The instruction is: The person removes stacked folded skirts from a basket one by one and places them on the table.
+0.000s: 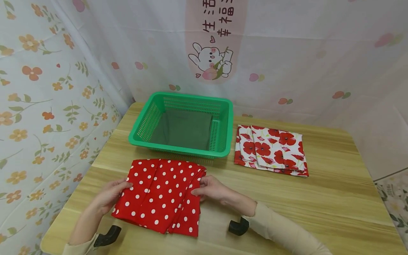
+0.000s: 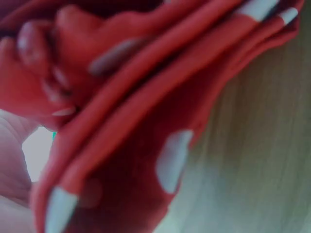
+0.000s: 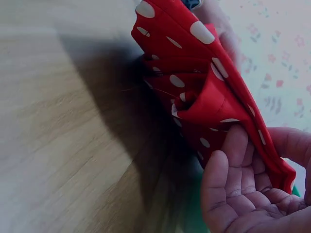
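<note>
A folded red cloth [image 1: 159,194] with white polka dots is held by both hands in front of the basket. My left hand [image 1: 109,194] grips its left edge, thumb on top. At the right edge my right hand [image 1: 213,191] pinches the layers, with the thumb above and the fingers underneath. From the right wrist view, the cloth [image 3: 214,97] is tilted and lifted off the table, its folded layers showing below. Close up in the left wrist view, the stacked folds of the cloth [image 2: 141,102] hide most of the left fingers.
Behind the cloth stands a green plastic basket [image 1: 180,150] with a dark flat folded piece [image 1: 185,129] inside. A folded white cloth with red flowers [image 1: 267,148] lies right of it on the wooden table [image 1: 334,191]. Printed curtains [image 1: 143,42] hang behind and at left.
</note>
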### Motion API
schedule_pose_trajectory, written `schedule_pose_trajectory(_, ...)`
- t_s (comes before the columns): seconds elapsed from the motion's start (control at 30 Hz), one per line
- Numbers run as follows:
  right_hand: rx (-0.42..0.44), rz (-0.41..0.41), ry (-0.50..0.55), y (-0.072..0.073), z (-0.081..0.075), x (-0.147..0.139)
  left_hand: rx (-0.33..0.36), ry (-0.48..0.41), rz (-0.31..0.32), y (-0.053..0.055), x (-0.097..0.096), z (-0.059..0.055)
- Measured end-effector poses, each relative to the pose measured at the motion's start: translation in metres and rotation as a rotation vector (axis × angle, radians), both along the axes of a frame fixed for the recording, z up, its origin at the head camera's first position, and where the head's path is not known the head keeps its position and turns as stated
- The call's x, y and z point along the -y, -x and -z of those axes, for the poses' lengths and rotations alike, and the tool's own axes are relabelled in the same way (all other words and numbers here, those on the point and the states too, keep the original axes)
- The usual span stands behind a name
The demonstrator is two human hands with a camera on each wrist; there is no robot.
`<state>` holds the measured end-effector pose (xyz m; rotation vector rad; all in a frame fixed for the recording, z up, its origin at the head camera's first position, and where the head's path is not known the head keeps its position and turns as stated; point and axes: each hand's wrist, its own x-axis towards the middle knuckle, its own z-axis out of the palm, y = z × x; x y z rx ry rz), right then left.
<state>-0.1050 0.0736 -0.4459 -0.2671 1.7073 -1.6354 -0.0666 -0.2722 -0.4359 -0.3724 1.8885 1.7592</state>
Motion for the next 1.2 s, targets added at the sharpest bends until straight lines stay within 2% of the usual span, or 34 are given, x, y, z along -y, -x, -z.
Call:
schedule_pose_trajectory(0.17,-0.028,-0.01,-0.038,0.002,0.009,-0.001,-0.01,0.035,0.002,0.0,0.002,0.006)
schedule_pose_trajectory(0.5,-0.138,-0.002,-0.253,0.002,0.018,-0.003,-0.034,0.195,0.023,0.0,0.001,0.012)
schedule_pose_trajectory(0.73,-0.256,-0.041,-0.381,0.002,0.022,-0.004,-0.077,0.348,0.049,0.0,0.001,0.013)
schedule_pose_trajectory(1.0,-0.35,-0.07,-0.507,0.002,0.022,-0.004,-0.143,0.521,0.091,0.001,-0.001,0.015)
schedule_pose_trajectory(1.2,-0.415,-0.1,-0.553,0.002,0.024,-0.006,-0.133,0.629,0.108,0.003,-0.003,0.016)
